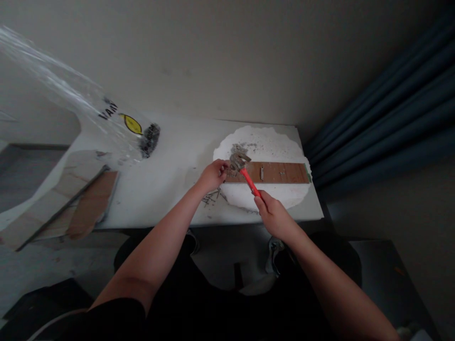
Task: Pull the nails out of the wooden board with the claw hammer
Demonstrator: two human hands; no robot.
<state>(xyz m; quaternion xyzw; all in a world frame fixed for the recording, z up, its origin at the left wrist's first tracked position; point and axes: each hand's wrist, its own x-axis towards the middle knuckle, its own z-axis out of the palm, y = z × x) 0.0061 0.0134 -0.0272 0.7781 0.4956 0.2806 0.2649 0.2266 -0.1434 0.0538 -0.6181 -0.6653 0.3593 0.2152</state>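
My right hand (273, 214) is closed round the red handle of a hammer (245, 171), whose grey head rests at the left end of a brown wooden plank (280, 172). My left hand (212, 175) is closed in a pinch right beside the hammer head at the plank's left end; what it pinches is too small to make out. The plank lies across a white round foam slab (270, 142) strewn with grey crumbs. Several loose nails (212, 197) lie on the white table (167, 189) just under my left hand.
A clear plastic bag (106, 118) with a yellow label and dark contents lies at the table's back left. Wooden and pale boards (71, 199) lean at the left edge. A dark blue curtain (387, 109) hangs on the right. The wall stands directly behind the table.
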